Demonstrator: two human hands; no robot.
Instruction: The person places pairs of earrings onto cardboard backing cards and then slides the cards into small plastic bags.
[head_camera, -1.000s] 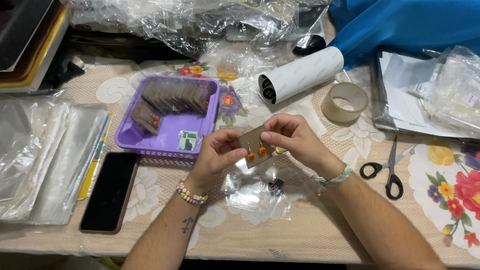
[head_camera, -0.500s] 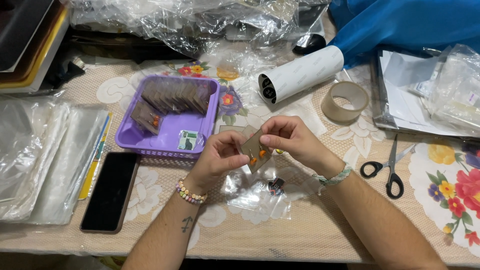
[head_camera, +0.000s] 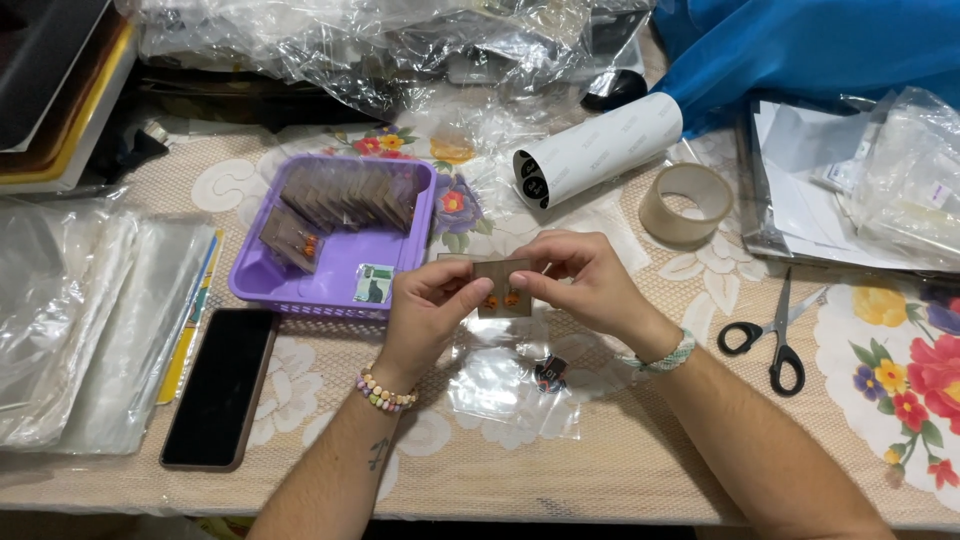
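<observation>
My left hand and my right hand together pinch a small brown card that carries a pair of small orange earrings. They hold it a little above a clear plastic sleeve lying on the table. A small dark round item rests on that sleeve. A purple basket just left of my hands holds a row of similar brown cards.
A black phone and stacked clear bags lie at the left. A white roll, a tape ring and black scissors sit to the right. Crumpled plastic and blue cloth fill the back.
Both hands have turned the card from tilted to level and facing me, and brought it slightly toward the basket. Nothing else on the table moved.
</observation>
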